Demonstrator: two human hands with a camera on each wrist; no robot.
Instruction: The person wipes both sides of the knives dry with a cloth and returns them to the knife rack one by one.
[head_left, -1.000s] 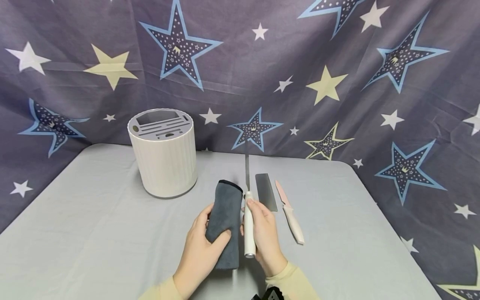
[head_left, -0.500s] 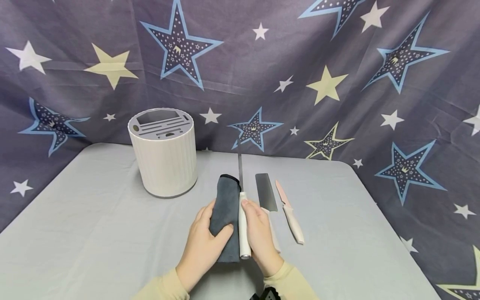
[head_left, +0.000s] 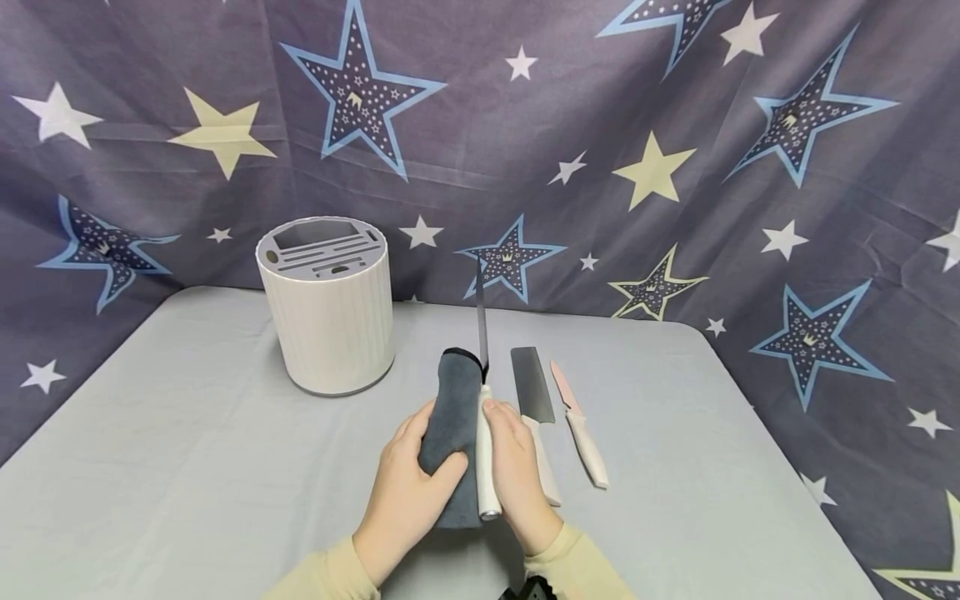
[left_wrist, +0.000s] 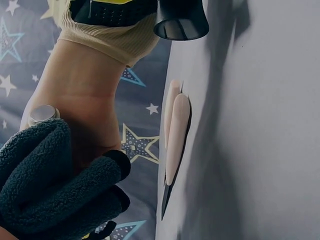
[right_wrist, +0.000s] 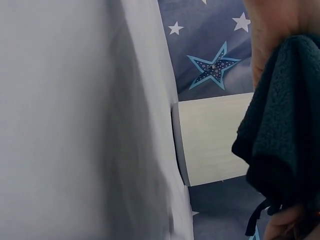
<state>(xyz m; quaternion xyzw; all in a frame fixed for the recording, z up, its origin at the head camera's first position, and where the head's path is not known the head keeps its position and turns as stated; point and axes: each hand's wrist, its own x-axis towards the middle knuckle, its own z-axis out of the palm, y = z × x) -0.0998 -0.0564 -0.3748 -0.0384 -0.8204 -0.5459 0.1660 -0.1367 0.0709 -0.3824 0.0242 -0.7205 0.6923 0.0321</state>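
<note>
My left hand [head_left: 405,496] grips a folded dark grey cloth [head_left: 454,408] with black edging, its thumb across the front. Beside it, my right hand [head_left: 519,479] holds a knife [head_left: 486,471] by its white handle, the narrow blade pointing away from me. Cloth and handle lie side by side, touching. In the left wrist view the cloth [left_wrist: 37,175] hangs in thick folds, and the metal cap of the knife handle [left_wrist: 44,113] shows above it. The right wrist view has the cloth [right_wrist: 280,125] at its right side; the knife is hidden there.
A cleaver [head_left: 533,385] with a pale handle lies just right of my right hand. Farther right is a small knife [head_left: 587,450] with a pink blade. A white ribbed knife block [head_left: 333,337] with a slotted grey top stands at the back left, near the star-patterned curtain [head_left: 465,125].
The knife and right hand have shifted slightly left, bringing the handle against the cloth. The cloth has risen a little and the cleaver's handle has come into sight.
</note>
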